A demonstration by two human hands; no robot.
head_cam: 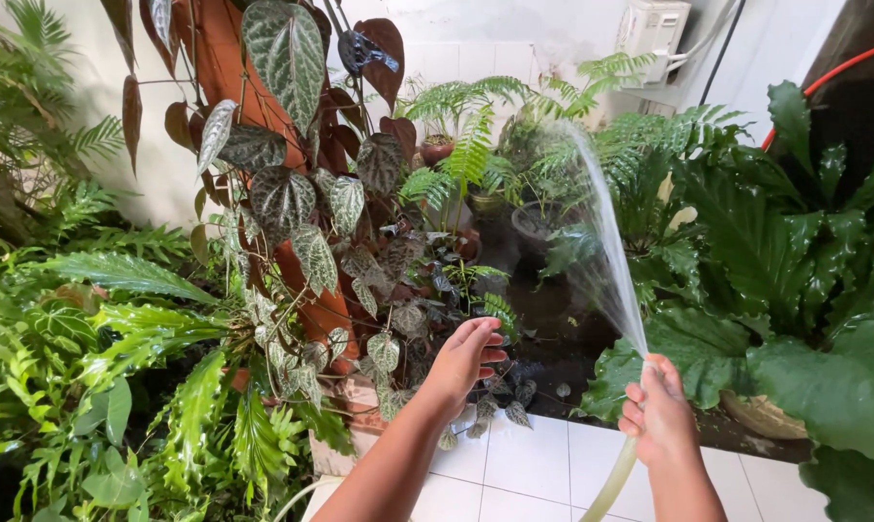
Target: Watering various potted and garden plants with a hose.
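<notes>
Near, on the white tiled floor [534, 464], the right hand [661, 416] has its grip closed around a pale hose [611, 483] spraying water [601, 242] toward far ferns [476, 145], while the left hand [466, 358], fingers loosely open, reaches toward a silver-veined climbing plant [292, 203] by the white wall [456, 48].

**Quick head count, garden corner**

Two hands: left [464, 360], right [661, 414]. One hose [611, 480], one water jet [601, 242]. One brown pole [234, 72] on the left with a climbing vine [292, 203]. One reddish pot [437, 148] far back, one dark pot [534, 220] beside it. One wall unit [653, 26] far right. Ferns: too many to count.
</notes>
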